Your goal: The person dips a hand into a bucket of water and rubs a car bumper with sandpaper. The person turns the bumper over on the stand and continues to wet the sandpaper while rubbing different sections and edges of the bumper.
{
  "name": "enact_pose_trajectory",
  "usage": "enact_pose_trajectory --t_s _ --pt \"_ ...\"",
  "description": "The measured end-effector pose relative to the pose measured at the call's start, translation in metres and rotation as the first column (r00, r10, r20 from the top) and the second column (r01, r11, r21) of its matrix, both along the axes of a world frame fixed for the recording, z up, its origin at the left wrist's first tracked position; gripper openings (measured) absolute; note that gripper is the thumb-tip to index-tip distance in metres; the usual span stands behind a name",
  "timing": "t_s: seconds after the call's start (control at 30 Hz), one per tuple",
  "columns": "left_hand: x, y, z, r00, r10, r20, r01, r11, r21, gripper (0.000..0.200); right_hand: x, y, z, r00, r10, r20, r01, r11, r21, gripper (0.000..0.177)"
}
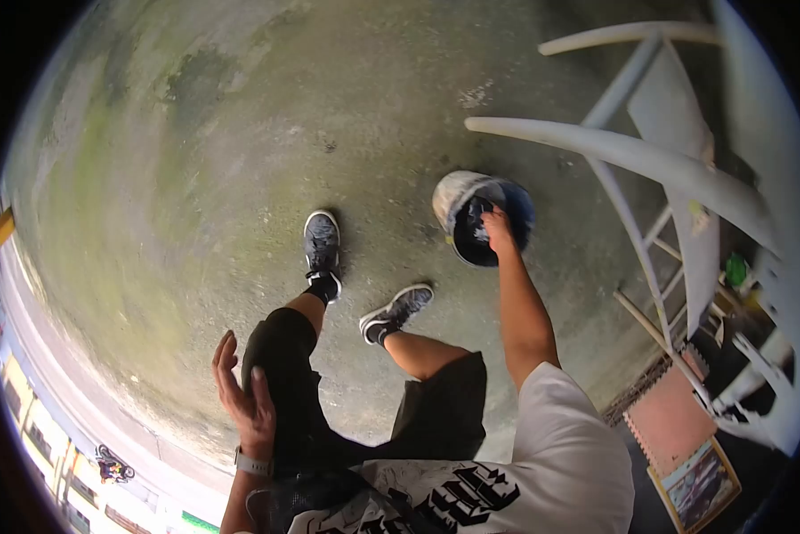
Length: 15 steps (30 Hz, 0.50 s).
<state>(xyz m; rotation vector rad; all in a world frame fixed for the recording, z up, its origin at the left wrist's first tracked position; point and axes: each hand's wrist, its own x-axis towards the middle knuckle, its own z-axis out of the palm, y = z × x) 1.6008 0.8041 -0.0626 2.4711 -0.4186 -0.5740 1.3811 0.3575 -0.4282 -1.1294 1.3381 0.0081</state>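
Note:
A paint-stained bucket (460, 190), whitish on one side and dark blue on the other, stands on the concrete floor with its dark inside showing. My right hand (500, 230) reaches to its mouth, fingers curled around something dark at the opening; I cannot tell what that is. Inside the bucket, dark and pale smears show beside the fingers. My left hand (245, 396) hangs near my left thigh, fingers stretched out and thumb apart, holding nothing. A watch (253, 463) sits on that wrist.
White, curved-legged furniture (622, 156) leans at the right, close to the bucket. Below it lie a pink foam mat (667, 418) and a framed picture (698, 488). My shoes (322, 242) stand on the stained floor (177, 222). A motorcycle (113, 465) is far off at lower left.

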Motion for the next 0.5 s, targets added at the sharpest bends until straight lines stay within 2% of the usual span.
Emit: enact_pose_trajectory --t_s 0.03,0.07,0.1,0.13,0.17,0.2,0.27,0.33,0.43,0.47,0.5 --pt "0.000 -0.002 -0.003 0.995 0.022 0.094 -0.019 0.999 -0.038 0.051 -0.005 -0.006 -0.041 0.980 -0.004 -0.198 0.016 0.998 0.058 0.043" --pt "0.001 0.006 -0.006 0.995 0.005 0.103 -0.004 1.000 -0.008 0.052 -0.018 -0.005 -0.083 0.932 0.143 -0.334 -0.148 0.989 0.009 0.044" --pt "0.001 0.012 -0.009 0.993 -0.018 0.114 0.015 1.000 0.024 0.053 -0.038 -0.007 -0.126 0.960 0.050 -0.274 -0.016 0.992 0.128 0.049" --pt "0.002 0.016 -0.012 0.992 -0.012 0.129 0.006 0.999 0.046 0.053 -0.075 -0.026 -0.190 0.875 0.371 -0.312 -0.388 0.922 0.009 0.050" --pt "0.003 0.018 -0.014 0.988 0.007 0.151 -0.015 0.999 0.051 0.053 -0.093 -0.033 -0.237 0.684 0.621 -0.382 -0.699 0.708 -0.102 0.052" --pt "0.002 0.019 -0.014 0.985 0.022 0.173 -0.032 0.998 0.052 0.054 -0.078 -0.034 -0.227 0.671 0.596 -0.441 -0.696 0.712 -0.097 0.052" --pt "0.001 0.020 -0.018 0.982 0.011 0.189 -0.021 0.998 0.051 0.054 -0.045 -0.025 -0.200 0.758 0.418 -0.500 -0.538 0.835 -0.117 0.053" --pt "0.000 0.015 -0.015 0.984 0.018 0.175 -0.021 1.000 0.013 0.052 -0.022 -0.010 -0.160 0.811 0.256 -0.527 -0.405 0.894 -0.189 0.054" --pt "0.000 0.008 -0.010 0.984 -0.041 0.174 0.041 0.999 0.003 0.045 -0.008 0.020 -0.054 0.862 0.023 -0.507 -0.205 0.930 -0.306 0.055" --pt "0.000 0.005 -0.012 0.980 -0.078 0.186 0.078 0.997 0.006 0.043 -0.005 0.027 0.000 0.877 -0.055 -0.477 -0.125 0.933 -0.337 0.053" --pt "0.001 0.001 -0.015 0.968 -0.126 0.216 0.128 0.992 0.006 0.041 -0.022 0.032 0.022 0.918 -0.076 -0.390 -0.114 0.890 -0.442 0.051"
